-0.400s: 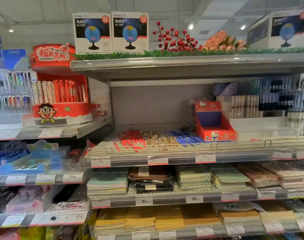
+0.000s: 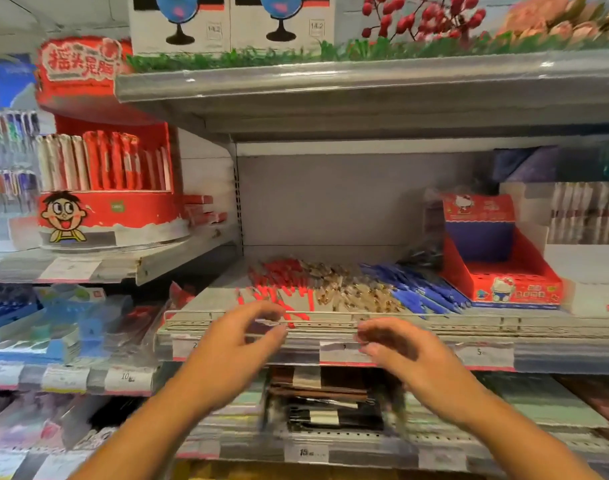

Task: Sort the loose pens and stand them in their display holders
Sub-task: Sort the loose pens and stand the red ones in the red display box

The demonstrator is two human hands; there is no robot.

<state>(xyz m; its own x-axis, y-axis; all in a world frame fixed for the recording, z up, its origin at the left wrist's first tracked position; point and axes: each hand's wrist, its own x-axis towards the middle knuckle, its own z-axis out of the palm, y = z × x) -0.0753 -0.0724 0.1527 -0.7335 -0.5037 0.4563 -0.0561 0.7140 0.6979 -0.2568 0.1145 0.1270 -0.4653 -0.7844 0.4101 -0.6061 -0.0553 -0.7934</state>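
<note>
Loose pens lie flat in three heaps on the middle shelf (image 2: 434, 325): red pens (image 2: 279, 280) at the left, brown patterned pens (image 2: 348, 289) in the middle, blue pens (image 2: 421, 289) at the right. A red and blue cartoon-cat display holder (image 2: 497, 268) stands empty to the right of them. A round red holder (image 2: 109, 206) with upright red and white pens stands on the left shelf. My left hand (image 2: 240, 344) hovers in front of the shelf rail below the red pens, fingers loosely curled and holding nothing. My right hand (image 2: 400, 355) hovers below the brown pens, also holding nothing.
A wire rail (image 2: 331, 315) runs along the shelf front. A white rack of pens (image 2: 587, 216) stands at the far right. Above are globe boxes (image 2: 227, 22) and red berries. Notebooks (image 2: 324, 403) fill the lower shelves. Pen racks (image 2: 8, 161) hang at far left.
The camera has moved closer to the shelf. Both hands have come up into view from below, in front of the shelf rail.
</note>
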